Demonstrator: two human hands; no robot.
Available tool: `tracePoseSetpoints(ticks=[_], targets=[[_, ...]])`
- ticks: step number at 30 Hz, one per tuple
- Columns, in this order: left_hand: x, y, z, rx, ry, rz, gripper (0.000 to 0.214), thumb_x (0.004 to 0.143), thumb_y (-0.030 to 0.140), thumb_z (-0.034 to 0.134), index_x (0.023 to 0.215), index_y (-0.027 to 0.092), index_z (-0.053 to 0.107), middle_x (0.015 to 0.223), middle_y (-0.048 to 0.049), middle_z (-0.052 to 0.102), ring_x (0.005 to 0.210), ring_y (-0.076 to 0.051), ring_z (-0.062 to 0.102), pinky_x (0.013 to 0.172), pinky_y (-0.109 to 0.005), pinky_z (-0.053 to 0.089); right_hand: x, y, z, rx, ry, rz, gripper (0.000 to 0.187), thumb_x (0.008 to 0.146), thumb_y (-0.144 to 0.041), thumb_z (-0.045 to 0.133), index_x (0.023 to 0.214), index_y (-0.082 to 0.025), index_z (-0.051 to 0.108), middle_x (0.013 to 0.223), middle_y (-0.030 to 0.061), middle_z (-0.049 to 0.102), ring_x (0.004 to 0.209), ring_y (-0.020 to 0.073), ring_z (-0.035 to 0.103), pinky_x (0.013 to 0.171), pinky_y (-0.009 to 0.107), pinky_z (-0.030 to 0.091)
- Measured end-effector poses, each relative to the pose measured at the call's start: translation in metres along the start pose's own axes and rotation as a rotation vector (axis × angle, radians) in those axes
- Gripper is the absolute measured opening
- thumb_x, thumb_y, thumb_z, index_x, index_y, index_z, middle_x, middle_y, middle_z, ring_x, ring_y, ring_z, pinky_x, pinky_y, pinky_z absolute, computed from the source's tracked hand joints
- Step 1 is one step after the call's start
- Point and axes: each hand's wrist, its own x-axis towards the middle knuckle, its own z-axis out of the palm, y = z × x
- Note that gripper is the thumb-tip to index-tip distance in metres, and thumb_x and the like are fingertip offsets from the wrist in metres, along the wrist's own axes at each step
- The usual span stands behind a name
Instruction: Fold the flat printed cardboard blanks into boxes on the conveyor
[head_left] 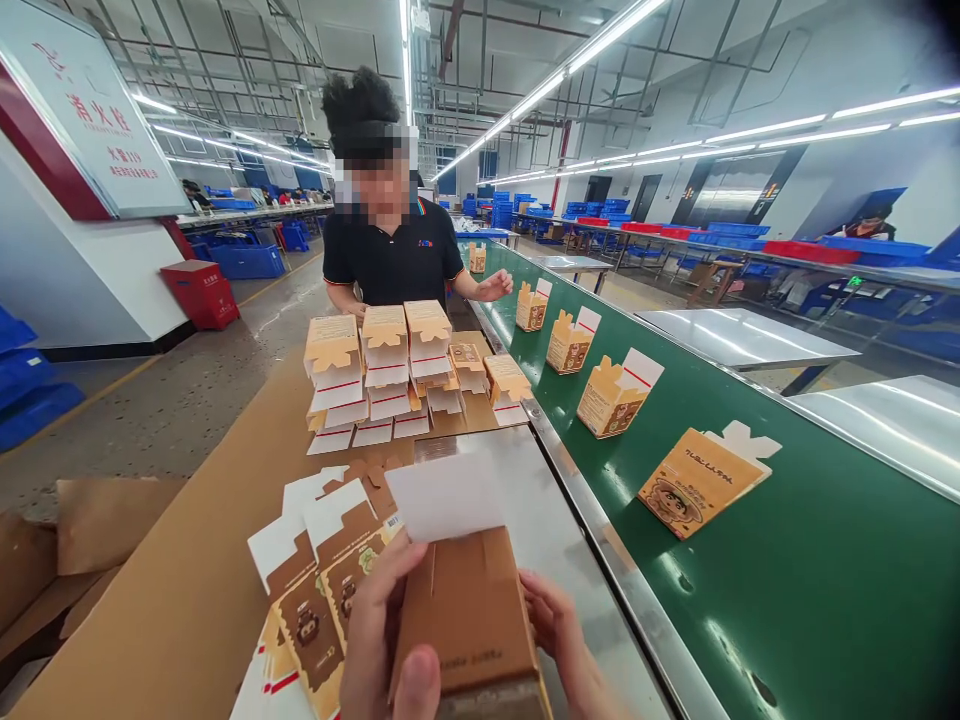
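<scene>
Over the cardboard-covered surface (187, 600) beside the green conveyor belt (787, 620), left hand (379, 630) and right hand (559, 625) both close their grip on a brown carton (469, 615), low centre, white flap (446, 495) raised; even pressure on both side walls should keep it square.

Probably a packaging factory: conveyor belt (750, 560), stacked cartons (390, 370), blue crates (247, 260).

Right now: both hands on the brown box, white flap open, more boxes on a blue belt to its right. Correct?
No: the belt is green, not blue; the head view shows it. The rest holds: left hand and right hand on the brown box, white flap open, more boxes on the belt to its right.
</scene>
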Motion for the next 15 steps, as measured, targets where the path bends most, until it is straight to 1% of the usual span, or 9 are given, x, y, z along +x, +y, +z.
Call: tracePoseSetpoints(ticks=[1,3,4,6,8,10,11,13,15], targets=[[0.005,0.0,-0.003,0.009,-0.022,-0.047,0.038,0.09,0.056,0.045,0.117,0.03,0.056,0.127,-0.0042,0.059,0.122,-0.027,0.053,0.097,-0.037,0.043,0.003,0.002,-0.003,0.023,0.003,0.042,0.067,0.068,-0.055,0.079,0.127,-0.034,0.055,0.11,0.0063,0.071,0.094,0.0278,0.07,0.088,0.041,0.052],[0.018,-0.003,-0.012,0.079,-0.054,-0.119,0.046,0.088,0.063,0.045,0.117,0.028,0.054,0.135,-0.0058,0.056,0.129,-0.027,0.049,0.105,-0.04,0.038,0.016,0.003,-0.013,0.079,0.062,0.116,0.069,0.065,-0.055,0.081,0.124,-0.032,0.053,0.112,0.0057,0.07,0.093,0.0263,0.069,0.085,0.039,0.053],[0.025,-0.006,-0.019,0.166,-0.063,-0.139,0.046,0.087,0.064,0.045,0.116,0.028,0.053,0.141,-0.0059,0.053,0.134,-0.028,0.045,0.109,-0.043,0.034,0.027,0.003,-0.021,0.1,0.113,0.145,0.069,0.065,-0.055,0.08,0.123,-0.031,0.052,0.116,0.0059,0.068,0.095,0.0264,0.069,0.083,0.038,0.054],[0.042,-0.015,-0.037,0.451,-0.099,-0.168,0.047,0.086,0.063,0.045,0.118,0.029,0.052,0.148,-0.0053,0.047,0.14,-0.029,0.037,0.114,-0.05,0.029,0.057,0.003,-0.038,0.131,0.232,0.199,0.058,0.071,-0.053,0.076,0.118,-0.027,0.053,0.117,0.0071,0.068,0.099,0.0269,0.068,0.078,0.035,0.055],[0.058,-0.029,-0.059,0.784,-0.14,-0.19,0.057,0.087,0.063,0.039,0.129,0.026,0.047,0.151,-0.0092,0.042,0.142,-0.032,0.033,0.113,-0.056,0.027,0.096,0.006,-0.056,0.12,0.326,0.193,0.045,0.077,-0.048,0.07,0.111,-0.023,0.056,0.108,0.0074,0.07,0.096,0.0262,0.068,0.072,0.033,0.055],[0.071,-0.048,-0.081,1.057,-0.159,-0.212,0.073,0.085,0.069,0.032,0.139,0.019,0.038,0.153,-0.0156,0.038,0.14,-0.037,0.033,0.11,-0.061,0.029,0.143,0.008,-0.071,0.09,0.4,0.144,0.033,0.084,-0.043,0.065,0.108,-0.021,0.057,0.104,0.0064,0.069,0.092,0.0228,0.068,0.072,0.032,0.054],[0.076,-0.058,-0.09,1.151,-0.155,-0.239,0.08,0.083,0.072,0.03,0.141,0.018,0.035,0.154,-0.0171,0.036,0.139,-0.039,0.035,0.107,-0.062,0.031,0.167,0.008,-0.076,0.072,0.424,0.117,0.029,0.088,-0.04,0.062,0.108,-0.019,0.057,0.104,0.006,0.069,0.09,0.021,0.067,0.073,0.033,0.055],[0.081,-0.074,-0.103,1.265,-0.15,-0.29,0.088,0.079,0.078,0.029,0.143,0.018,0.032,0.153,-0.0175,0.037,0.133,-0.042,0.041,0.102,-0.061,0.036,0.215,0.007,-0.082,0.02,0.444,0.082,0.027,0.094,-0.037,0.058,0.113,-0.017,0.058,0.107,0.0061,0.067,0.089,0.0188,0.067,0.077,0.035,0.056],[0.082,-0.084,-0.107,1.329,-0.135,-0.305,0.092,0.076,0.08,0.03,0.144,0.018,0.032,0.151,-0.0185,0.039,0.129,-0.043,0.045,0.1,-0.06,0.037,0.256,0.003,-0.082,-0.059,0.448,0.071,0.03,0.096,-0.037,0.057,0.118,-0.016,0.059,0.114,0.0072,0.065,0.093,0.0197,0.066,0.081,0.04,0.056]])
